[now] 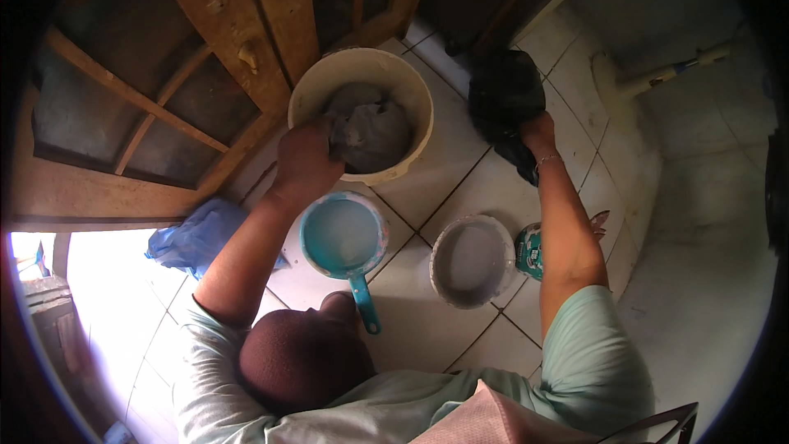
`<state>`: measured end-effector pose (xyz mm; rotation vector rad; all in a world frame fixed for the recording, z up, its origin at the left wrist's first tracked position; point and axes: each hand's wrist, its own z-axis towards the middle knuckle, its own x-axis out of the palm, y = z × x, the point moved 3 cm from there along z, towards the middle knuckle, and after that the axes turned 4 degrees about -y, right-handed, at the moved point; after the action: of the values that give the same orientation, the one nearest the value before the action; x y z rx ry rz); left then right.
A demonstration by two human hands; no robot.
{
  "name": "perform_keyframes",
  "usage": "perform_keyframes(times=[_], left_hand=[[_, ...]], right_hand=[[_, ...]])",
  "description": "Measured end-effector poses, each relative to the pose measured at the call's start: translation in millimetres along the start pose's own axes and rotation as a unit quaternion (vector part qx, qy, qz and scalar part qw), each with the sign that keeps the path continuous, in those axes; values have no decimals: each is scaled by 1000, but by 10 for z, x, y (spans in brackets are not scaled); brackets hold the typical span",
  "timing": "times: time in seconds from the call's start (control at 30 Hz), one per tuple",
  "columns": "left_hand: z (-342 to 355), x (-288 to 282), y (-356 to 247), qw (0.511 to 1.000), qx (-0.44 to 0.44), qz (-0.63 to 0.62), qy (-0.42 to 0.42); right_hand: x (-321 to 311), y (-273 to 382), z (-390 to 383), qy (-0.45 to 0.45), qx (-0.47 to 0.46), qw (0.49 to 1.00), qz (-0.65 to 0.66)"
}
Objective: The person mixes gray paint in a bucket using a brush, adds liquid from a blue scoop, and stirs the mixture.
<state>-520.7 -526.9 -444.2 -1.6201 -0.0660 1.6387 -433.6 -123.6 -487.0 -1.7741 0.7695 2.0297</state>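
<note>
My left hand (310, 158) reaches over the near left rim of a cream bucket (423, 107). Its fingers are closed on a grey crumpled mass (370, 127) inside; whether this is cloth, a bag or wet material, I cannot tell. Out to the right, my right hand (539, 133) grips a dark, bunched black plastic bag (503, 94) above the tiles. Just below the bucket sits a turquoise dipper (343, 234) with a straight handle, cloudy liquid in it. A round, pale tub (472, 261) with greyish contents stands to its right.
A green printed container (530, 251) is partly hidden by my right forearm. At left, a blue plastic bag (197, 234) lies on the white tiled floor (411, 333). A wooden door with panes (218, 53) stands behind it. A pale wall (699, 222) bounds the right side.
</note>
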Motion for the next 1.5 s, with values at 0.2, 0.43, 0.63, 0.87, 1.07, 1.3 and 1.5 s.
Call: perform_keyframes(times=[0.2,0.43,0.63,0.87,1.07,1.3,1.5], left_hand=[[-31,-20,7,1000,-4,9,0],[3,85,13,1000,11,5,-9],[111,181,120,1000,4,8,1],[282,-13,154,999,-5,-9,33],[247,107,276,999,-17,-23,21],[330,422,65,1000,-15,-1,23],[338,490,-148,1000,2,7,-23]], right_hand=[[93,375,-456,-62,-29,996,50],[65,407,-839,-48,-50,996,58],[366,-568,-650,-144,297,812,481],[677,7,-407,73,260,696,666],[805,253,-522,80,200,790,573],[1084,447,137,98,-42,864,492],[913,926,669,13,-206,918,339]])
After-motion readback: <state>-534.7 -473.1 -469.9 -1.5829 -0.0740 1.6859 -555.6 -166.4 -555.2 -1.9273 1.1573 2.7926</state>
